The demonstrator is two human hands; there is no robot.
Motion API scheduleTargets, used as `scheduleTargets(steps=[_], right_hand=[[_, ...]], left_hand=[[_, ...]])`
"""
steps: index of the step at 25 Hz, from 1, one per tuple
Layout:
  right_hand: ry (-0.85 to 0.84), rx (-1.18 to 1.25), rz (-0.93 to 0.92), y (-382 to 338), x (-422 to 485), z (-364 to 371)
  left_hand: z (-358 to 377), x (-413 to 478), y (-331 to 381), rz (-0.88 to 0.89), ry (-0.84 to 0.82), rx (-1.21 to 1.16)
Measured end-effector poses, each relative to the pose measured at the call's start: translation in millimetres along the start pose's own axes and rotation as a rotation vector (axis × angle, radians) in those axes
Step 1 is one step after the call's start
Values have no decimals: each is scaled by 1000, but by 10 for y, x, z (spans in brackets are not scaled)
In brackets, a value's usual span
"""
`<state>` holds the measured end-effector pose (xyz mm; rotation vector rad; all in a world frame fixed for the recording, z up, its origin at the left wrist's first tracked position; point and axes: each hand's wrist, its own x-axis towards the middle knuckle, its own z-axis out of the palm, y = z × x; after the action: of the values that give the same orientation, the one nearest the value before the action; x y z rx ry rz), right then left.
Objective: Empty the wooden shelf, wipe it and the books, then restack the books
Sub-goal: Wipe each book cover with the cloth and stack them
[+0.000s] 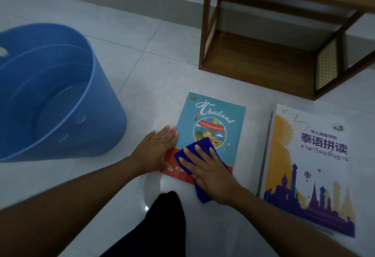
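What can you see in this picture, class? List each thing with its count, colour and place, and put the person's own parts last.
bucket: one, blue, on the floor at left
wooden shelf: one, brown, upper right, no books on its bottom board
Thailand book: one, teal and red, flat on the floor, middle
white book: one, white with yellow and purple, flat on the floor, right of the Thailand book
cloth: one, dark blue, on the Thailand book
floor: pale tiles, under everything
trouser leg: one, black, bottom middle
left hand: one, flat on the Thailand book's left edge
right hand: one, pressing flat on the cloth
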<state>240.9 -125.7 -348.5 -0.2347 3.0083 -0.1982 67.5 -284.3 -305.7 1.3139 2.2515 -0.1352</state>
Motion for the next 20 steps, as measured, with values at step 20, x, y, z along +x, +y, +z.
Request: scheduleTargets(steps=[20], right_hand=[[-90, 32, -243, 19, 421, -128]], left_hand=[[54, -37, -97, -8, 19, 100]])
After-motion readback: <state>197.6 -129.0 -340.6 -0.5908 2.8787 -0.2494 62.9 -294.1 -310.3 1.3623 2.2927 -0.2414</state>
